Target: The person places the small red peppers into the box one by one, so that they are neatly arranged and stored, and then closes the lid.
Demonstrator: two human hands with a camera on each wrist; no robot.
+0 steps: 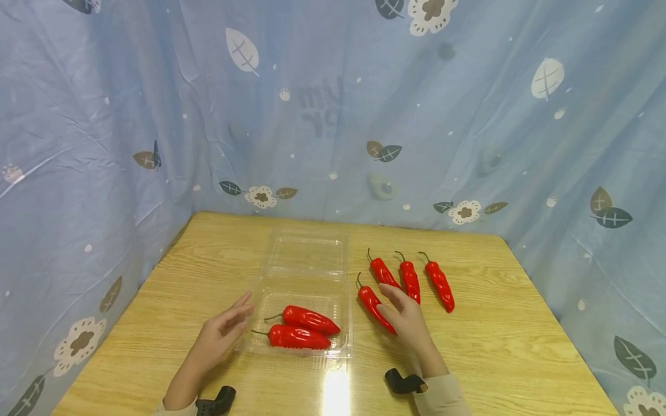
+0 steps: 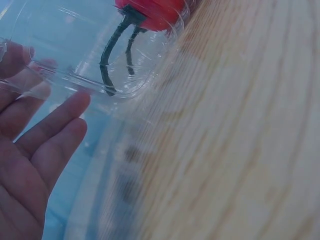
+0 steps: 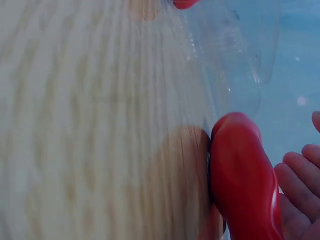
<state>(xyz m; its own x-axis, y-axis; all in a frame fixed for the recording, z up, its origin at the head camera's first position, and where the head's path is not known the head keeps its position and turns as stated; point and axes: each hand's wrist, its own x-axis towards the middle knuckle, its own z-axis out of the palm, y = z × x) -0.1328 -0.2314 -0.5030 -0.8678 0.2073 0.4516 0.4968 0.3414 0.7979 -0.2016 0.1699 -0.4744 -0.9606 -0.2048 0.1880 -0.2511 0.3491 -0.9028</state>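
Note:
A clear plastic clamshell box (image 1: 350, 323) lies with its lid (image 1: 307, 254) folded back on the wooden table. Two red chili peppers (image 1: 311, 320) rest side by side in its base, stems pointing left. My left hand (image 1: 221, 338) is beside the box's left wall, fingers loosely extended and holding nothing; in the left wrist view the fingertips (image 2: 75, 105) overlap the clear plastic. My right hand (image 1: 408, 323) hovers over a loose red chili pepper (image 1: 370, 301), fingers relaxed around its right side. Close up, that pepper (image 3: 240, 175) lies on the table next to the open palm.
Three more red chili peppers lie to the right of the box, the outermost pepper (image 1: 441, 284) farthest right. A blue patterned curtain (image 1: 333, 115) hangs behind and along both sides of the table (image 1: 520, 346). Black wrist mounts (image 1: 403, 382) sit below the hands.

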